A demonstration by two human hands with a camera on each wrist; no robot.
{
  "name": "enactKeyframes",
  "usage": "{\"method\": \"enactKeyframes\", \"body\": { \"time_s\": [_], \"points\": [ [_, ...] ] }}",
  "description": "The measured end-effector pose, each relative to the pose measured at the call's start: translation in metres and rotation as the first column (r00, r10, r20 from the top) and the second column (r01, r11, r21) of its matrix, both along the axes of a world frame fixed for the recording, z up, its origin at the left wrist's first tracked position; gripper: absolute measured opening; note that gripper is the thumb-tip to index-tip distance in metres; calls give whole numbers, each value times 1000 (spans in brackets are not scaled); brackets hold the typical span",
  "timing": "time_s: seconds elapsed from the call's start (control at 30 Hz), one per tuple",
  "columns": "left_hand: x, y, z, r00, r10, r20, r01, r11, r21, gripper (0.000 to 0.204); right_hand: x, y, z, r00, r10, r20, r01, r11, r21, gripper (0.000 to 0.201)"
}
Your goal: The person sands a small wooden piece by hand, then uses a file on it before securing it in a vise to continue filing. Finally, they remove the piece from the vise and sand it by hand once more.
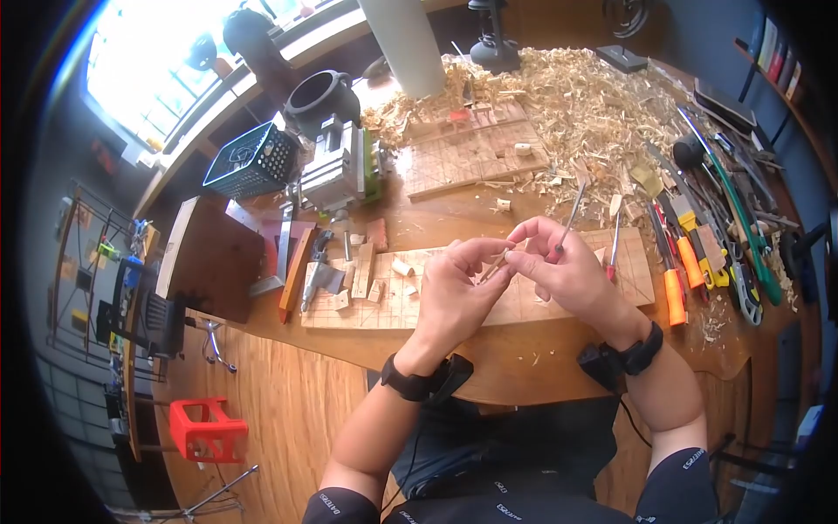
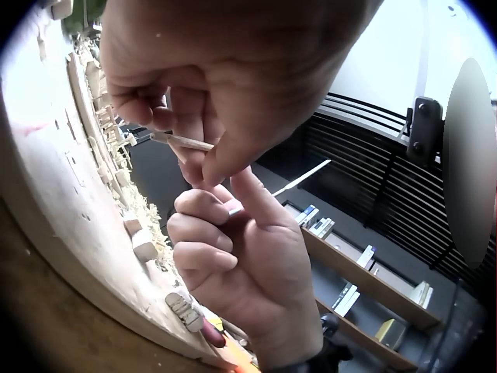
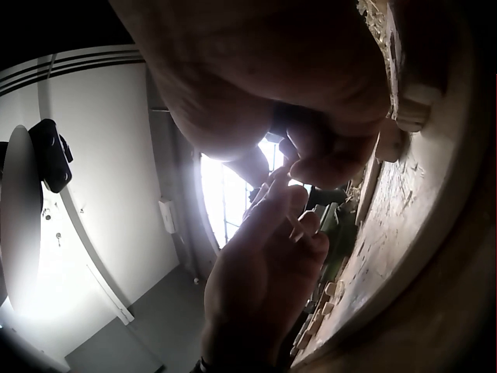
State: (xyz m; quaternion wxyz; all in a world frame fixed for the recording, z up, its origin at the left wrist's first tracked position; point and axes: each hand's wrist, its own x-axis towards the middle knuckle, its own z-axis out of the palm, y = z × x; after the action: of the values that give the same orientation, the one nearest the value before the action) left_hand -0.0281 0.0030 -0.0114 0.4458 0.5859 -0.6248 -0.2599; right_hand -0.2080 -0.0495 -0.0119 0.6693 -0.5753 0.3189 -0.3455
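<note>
Dark sleeves point(image 1: 676, 493) sit nearest, with forearms reaching over the tabletop point(image 1: 384, 347). Above a line-marked wooden board point(image 1: 635, 275), between the two hands, the left hand point(image 1: 458, 293) has its fingers pinched on a small wooden stick point(image 2: 190, 142). Close beside it, the right hand's point(image 1: 559, 272) curled fingers grip a thin-shafted tool point(image 1: 574, 206).

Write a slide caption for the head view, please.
Above a wooden board, the left hand pinches a small wooden piece while the right hand holds a slim tool.

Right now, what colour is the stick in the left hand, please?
The stick is light tan, clearest in the left wrist view.
</note>
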Motion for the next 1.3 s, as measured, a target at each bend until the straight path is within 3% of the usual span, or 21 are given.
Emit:
{"method": "enactKeyframes", "body": {
  "time_s": [0.17, 0.23, 0.3, 0.4, 0.5, 0.57, 0.7, 0.93, 1.0, 1.1, 1.17, 1.23, 1.3],
  "points": [
    [-5, -3, 0, 999, -48, -12, 47, 996, -74, 20, -4, -3, -2, 1000, -3, 28, 2, 1000, 21, 22],
    [-6, 1, 6, 992, -87, -88, 92, 994, 57, 29, -4, -1, 2, 999, -28, 20, 27, 998, 52, 21],
    [-8, 5, 14, 994, -60, -89, 67, 994, 84, 36, -4, 0, 7, 999, -41, 14, 39, 996, 80, 20],
    [-7, 6, 16, 995, -70, -71, 75, 995, 70, 47, -9, 1, 11, 992, -45, -117, 39, 998, -49, 17],
    [-6, 9, 18, 994, -106, -14, 106, 994, 14, 54, -13, 0, 10, 992, 27, -121, -41, 993, -115, 17],
    [-5, 11, 21, 991, -132, -35, 133, 990, 45, 54, -10, 3, 12, 996, 39, -75, -46, 995, -87, 15],
    [-2, 13, 23, 989, -150, 21, 147, 986, 80, 58, -11, 2, 7, 989, 42, -145, -68, 982, -177, 11],
    [5, 17, 23, 988, -155, 11, 153, 983, 101, 57, -12, -1, 3, 990, 35, -139, -63, 977, -206, 9],
    [20, 16, 23, 995, -89, 48, 94, 988, -120, 54, -13, 1, 7, 989, 17, -148, -46, 979, -196, 9],
    [57, 23, 31, 997, 65, 33, -64, 998, -15, 32, -14, 0, 8, 987, -3, -163, -27, 983, -183, 9],
    [79, 32, 32, 955, 115, 275, -120, 993, 3, 17, -15, 0, 7, 986, -4, -166, -25, 984, -174, 9],
    [93, 42, 30, 883, 85, 462, -131, 989, 68, 18, -14, 0, 6, 989, 21, -148, -43, 988, -148, 9],
    [97, 47, 19, 841, 110, 529, -157, 987, 43, 20, -13, 0, 5, 992, 27, -124, -43, 991, -124, 9]
  ]
}}
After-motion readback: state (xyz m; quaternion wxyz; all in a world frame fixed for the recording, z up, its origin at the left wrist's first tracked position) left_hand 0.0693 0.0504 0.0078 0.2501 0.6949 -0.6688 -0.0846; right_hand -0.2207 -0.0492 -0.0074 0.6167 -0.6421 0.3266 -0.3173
